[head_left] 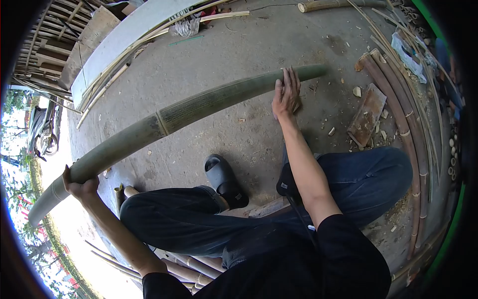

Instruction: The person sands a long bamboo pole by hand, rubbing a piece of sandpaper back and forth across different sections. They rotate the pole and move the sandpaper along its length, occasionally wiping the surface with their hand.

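A long green bamboo pole stretches across the view in front of my knees, from the lower left to the upper right, held above the concrete floor. Near its left end, my left hand is wrapped round it from below. My right hand lies against the pole close to its far right end, fingers stretched over its side. A ringed node shows on the pole between my hands. Below the pole, a grey sandal is on one foot.
Brown bamboo poles lie along the right side, by a rusty flat block and scattered chips. Thin strips and a white board are at the upper left. More poles lie beneath me. A motorcycle stands at the far left.
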### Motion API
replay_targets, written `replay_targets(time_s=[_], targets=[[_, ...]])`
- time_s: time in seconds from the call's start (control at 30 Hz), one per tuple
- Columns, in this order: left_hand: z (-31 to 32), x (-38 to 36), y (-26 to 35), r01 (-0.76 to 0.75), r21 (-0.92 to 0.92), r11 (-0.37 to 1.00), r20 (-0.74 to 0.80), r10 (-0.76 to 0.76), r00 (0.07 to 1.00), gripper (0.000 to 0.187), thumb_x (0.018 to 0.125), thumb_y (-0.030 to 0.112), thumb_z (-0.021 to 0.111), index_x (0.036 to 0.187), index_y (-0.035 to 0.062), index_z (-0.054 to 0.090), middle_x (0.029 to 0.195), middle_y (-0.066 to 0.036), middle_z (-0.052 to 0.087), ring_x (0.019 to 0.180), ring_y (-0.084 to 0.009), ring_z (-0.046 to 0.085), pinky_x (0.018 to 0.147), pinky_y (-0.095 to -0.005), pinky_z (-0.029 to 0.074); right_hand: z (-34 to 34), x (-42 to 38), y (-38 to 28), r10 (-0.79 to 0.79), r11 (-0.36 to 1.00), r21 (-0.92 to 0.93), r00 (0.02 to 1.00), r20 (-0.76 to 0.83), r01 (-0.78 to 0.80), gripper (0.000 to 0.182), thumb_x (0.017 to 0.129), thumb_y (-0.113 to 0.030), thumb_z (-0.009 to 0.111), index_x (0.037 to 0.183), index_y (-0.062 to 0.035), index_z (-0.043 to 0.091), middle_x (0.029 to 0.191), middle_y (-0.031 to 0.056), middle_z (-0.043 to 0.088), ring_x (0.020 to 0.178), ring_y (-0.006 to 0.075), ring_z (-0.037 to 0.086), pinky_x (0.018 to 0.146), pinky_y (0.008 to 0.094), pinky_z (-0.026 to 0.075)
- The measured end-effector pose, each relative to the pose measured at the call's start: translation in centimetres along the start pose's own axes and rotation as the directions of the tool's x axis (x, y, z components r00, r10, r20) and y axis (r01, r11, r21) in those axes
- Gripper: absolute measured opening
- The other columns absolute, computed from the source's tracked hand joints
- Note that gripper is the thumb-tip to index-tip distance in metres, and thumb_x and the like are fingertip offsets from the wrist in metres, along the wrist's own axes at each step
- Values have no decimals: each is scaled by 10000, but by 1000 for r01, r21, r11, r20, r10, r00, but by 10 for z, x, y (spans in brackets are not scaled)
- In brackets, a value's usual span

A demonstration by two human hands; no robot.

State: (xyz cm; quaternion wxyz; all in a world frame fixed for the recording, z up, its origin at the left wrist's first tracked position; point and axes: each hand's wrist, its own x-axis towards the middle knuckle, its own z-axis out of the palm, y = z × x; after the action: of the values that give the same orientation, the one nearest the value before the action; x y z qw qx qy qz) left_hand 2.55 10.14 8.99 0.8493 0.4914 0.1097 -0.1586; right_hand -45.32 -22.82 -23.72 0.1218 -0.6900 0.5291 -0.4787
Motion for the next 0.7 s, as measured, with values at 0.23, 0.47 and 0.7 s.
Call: replay_targets(time_s=[0.23, 0.47, 0.7], targets=[[3, -1, -4, -17, -1, 1000, -51, 16, 999, 307, 720, 234, 811, 967, 112, 677, 987, -63, 687, 993, -271, 647, 1009, -450, 492, 2, -16, -13, -93, 991, 89, 994, -63, 99, 647, 1046, -433, 393, 1502, 27, 398, 1530, 268, 399, 1441, 476, 325, 1188, 552, 263], [-1, 3, -2, -3, -1, 1000, -21, 3, 1000, 302, 720, 235, 811, 961, 113, 676, 982, -61, 686, 991, -271, 642, 1007, -457, 489, 4, -18, 7, 57, 998, 12, 994, -93, -56, 658, 1044, -431, 343, 1487, 52, 407, 1515, 293, 407, 1421, 475, 355, 1182, 545, 265], [3, -4, -5, -19, -6, 1000, -15, 19, 1000, 307, 714, 240, 815, 953, 111, 673, 969, -58, 682, 986, -269, 640, 1024, -462, 477, 11, -15, -64, -196, 970, 144, 980, -25, 198, 599, 1034, -448, 388, 1450, -26, 477, 1503, 226, 436, 1391, 448, 377, 1176, 610, 224]])
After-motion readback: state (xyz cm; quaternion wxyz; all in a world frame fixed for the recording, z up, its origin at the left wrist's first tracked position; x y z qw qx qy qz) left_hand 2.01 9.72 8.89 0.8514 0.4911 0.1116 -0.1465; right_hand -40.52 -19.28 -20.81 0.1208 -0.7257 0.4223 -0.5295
